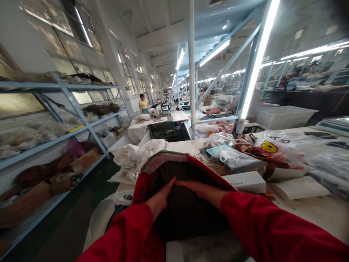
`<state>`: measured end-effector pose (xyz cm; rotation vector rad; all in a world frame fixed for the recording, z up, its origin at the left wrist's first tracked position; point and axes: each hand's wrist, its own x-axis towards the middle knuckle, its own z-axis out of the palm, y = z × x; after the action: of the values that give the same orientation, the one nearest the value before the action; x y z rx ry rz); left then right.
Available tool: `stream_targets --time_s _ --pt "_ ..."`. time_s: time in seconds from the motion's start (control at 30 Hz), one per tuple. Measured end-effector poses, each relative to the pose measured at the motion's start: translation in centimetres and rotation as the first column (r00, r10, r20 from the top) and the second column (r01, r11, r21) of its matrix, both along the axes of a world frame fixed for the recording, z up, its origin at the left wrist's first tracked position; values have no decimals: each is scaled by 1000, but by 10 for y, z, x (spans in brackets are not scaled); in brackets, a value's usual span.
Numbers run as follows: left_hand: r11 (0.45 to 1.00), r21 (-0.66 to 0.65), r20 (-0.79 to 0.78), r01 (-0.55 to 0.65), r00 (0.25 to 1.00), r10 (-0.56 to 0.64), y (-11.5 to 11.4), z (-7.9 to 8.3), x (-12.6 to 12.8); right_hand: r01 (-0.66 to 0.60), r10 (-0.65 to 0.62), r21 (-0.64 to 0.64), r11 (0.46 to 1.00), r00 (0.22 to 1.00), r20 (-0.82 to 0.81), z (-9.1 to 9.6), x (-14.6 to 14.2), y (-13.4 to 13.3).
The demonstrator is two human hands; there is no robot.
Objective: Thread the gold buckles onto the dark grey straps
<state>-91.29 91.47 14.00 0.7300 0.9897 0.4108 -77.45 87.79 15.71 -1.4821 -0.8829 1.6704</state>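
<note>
Both my hands reach into an open red cardboard box (139, 187) in front of me. Inside it lies a dark brown bundle of thin, strip-like material (185, 211), its exact kind hard to make out. My left hand (162, 194) grips the bundle from the left side, and my right hand (196, 187) from the right. Their stretched tips almost meet over its top, while the other fingers are hidden in the dark of the box. A clear plastic-wrapped thing (207, 247) sits at the box's near side.
Crumpled white bags (133, 156) lie behind the box. White cartons (247, 181) and plastic bags (289, 149) cover the table on the right. Blue shelving (89, 127) lines the left wall. A pale post (191, 72) rises beyond the table. A person (143, 104) is farther back.
</note>
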Motion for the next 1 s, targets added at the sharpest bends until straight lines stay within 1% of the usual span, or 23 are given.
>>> stream_targets --time_s 0.1,0.13,0.23,0.27,0.3,0.37,0.4,0.43,0.5,0.57,0.63,0.73,0.8,0.87,0.93,1.0 --pt "1000 -1 46 -12 999 12 -4 21 -10 -52 53 26 998 998 -18 17 -6 -5" --pt "1000 -21 66 -7 998 8 -6 28 -14 -81 81 29 996 997 -19 23 -7 -8" --pt "994 -95 125 54 991 -42 -14 41 -23 -164 164 1 986 985 -53 39 -4 -14" --pt "993 -94 157 72 986 -56 -16 42 -25 -179 179 5 984 983 -44 43 -3 -17" --pt "993 -83 195 88 978 -71 -18 41 -26 -190 191 37 981 981 -24 46 -1 -19" --pt "994 -39 265 98 961 -84 -18 36 -27 -220 217 146 965 976 36 51 -1 -23" --pt "995 -21 290 93 954 -83 -17 32 -27 -232 226 181 956 973 51 51 -2 -25" --pt "996 -13 296 85 952 -77 -16 28 -27 -233 228 187 955 973 48 52 -3 -26" --pt "997 -20 286 69 956 -61 -12 22 -26 -180 187 155 971 982 -32 51 -8 -28" --pt "997 -43 262 62 964 -48 -7 25 -26 -97 115 114 989 980 -163 51 -12 -28" --pt "995 -79 230 68 972 -48 -1 36 -27 -84 96 56 995 956 -278 57 -14 -25" --pt "989 -119 228 86 972 -57 11 64 -28 -140 99 -85 986 923 -373 76 -15 -16" --pt "996 -64 287 55 957 -34 18 81 -29 -118 69 -109 987 925 -374 90 -16 -9" --pt "999 -30 282 31 959 -21 22 90 -31 -45 15 -87 995 948 -318 98 -21 -3" --pt "998 -47 228 37 973 -25 21 89 -34 7 -20 -50 999 965 -262 98 -26 -2" --pt "995 -79 180 56 983 -41 15 84 -37 -9 -1 -43 999 970 -242 94 -30 -4"
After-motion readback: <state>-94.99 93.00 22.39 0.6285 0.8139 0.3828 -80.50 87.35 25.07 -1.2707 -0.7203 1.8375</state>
